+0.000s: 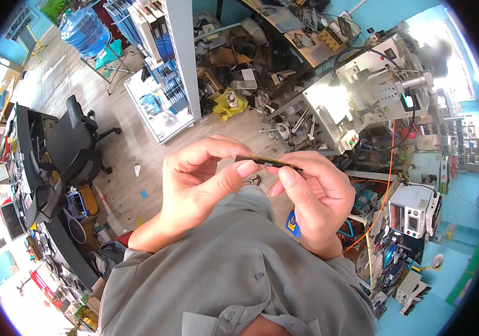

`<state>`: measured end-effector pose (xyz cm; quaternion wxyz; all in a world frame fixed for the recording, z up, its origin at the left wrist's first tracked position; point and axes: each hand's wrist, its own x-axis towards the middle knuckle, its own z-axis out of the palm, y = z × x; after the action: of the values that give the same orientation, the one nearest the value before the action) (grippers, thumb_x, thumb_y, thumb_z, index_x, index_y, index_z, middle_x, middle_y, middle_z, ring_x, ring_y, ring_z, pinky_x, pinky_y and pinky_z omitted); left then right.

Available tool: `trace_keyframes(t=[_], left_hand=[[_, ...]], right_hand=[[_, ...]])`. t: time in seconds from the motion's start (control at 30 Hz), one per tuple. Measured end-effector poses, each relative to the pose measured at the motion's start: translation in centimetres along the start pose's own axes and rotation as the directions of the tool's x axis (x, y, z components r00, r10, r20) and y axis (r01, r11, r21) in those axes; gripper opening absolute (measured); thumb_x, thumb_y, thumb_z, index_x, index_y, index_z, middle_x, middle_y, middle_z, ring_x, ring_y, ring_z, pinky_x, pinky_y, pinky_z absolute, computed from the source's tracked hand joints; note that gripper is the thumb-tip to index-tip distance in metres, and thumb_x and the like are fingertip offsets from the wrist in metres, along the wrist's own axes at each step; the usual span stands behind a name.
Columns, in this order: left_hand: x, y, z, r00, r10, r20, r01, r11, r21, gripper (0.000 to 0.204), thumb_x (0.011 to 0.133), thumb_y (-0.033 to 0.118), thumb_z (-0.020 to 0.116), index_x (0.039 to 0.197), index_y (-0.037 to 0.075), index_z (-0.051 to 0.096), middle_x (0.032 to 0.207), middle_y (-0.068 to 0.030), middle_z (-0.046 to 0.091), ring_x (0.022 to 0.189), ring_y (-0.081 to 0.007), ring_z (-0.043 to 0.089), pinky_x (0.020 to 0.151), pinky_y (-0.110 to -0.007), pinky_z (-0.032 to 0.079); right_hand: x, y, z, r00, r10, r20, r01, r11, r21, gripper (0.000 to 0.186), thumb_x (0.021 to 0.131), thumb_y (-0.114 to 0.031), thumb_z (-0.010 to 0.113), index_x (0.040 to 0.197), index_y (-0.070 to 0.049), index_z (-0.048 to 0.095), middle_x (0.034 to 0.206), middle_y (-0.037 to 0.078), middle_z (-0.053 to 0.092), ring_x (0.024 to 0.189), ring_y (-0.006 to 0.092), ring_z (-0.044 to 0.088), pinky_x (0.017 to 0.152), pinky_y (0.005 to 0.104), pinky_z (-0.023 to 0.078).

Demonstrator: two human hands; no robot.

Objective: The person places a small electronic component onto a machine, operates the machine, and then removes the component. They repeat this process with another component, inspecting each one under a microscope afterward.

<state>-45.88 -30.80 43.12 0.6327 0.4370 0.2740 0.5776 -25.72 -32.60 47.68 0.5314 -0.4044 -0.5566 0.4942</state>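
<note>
Standing at left was a black chair point(71, 140); a yellow bag point(224, 110) lay on the floor point(122, 168) ahead. Both hands point(195, 182) point(320, 193) pinched a thin dark strip point(272, 163).

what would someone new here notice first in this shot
Probably the thin dark strip near the centre, pinched at one end by the left hand and at the other by the right hand. After that, perhaps the big blue water bottle at the upper left, or the bright yellow bag on the floor at the upper middle.
</note>
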Motion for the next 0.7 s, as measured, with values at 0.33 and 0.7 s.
trace_keyframes(t=[0.33, 0.7], left_hand=[[-1.6, 4.0, -5.1, 0.511, 0.649, 0.563, -0.697, -0.070, 0.713, 0.031, 0.083, 0.010, 0.082, 0.115, 0.012, 0.080, 0.111, -0.0030, 0.077, 0.100, -0.0209, 0.073, 0.086, -0.039, 0.054], [-2.8, 4.2, -5.7, 0.415, 0.689, 0.595, -0.692, -0.185, 0.697, 0.027, 0.087, 0.015, 0.081, 0.114, 0.018, 0.083, 0.110, 0.0022, 0.079, 0.102, -0.0166, 0.073, 0.095, -0.039, 0.050]], right_hand=[[-1.1, -0.2, 2.1, 0.999, 0.040, 0.003, -0.040, 0.987, 0.155, 0.026, 0.098, 0.002, 0.070, 0.122, 0.012, 0.070, 0.121, 0.025, 0.071, 0.090, 0.0225, 0.074, 0.076, 0.0315, 0.062], [-1.2, -2.1, 3.8, 0.993, -0.029, 0.118, 0.011, 0.988, 0.151, 0.022, 0.100, 0.004, 0.064, 0.118, 0.014, 0.071, 0.118, 0.025, 0.071, 0.090, 0.0251, 0.075, 0.075, 0.0348, 0.063]])
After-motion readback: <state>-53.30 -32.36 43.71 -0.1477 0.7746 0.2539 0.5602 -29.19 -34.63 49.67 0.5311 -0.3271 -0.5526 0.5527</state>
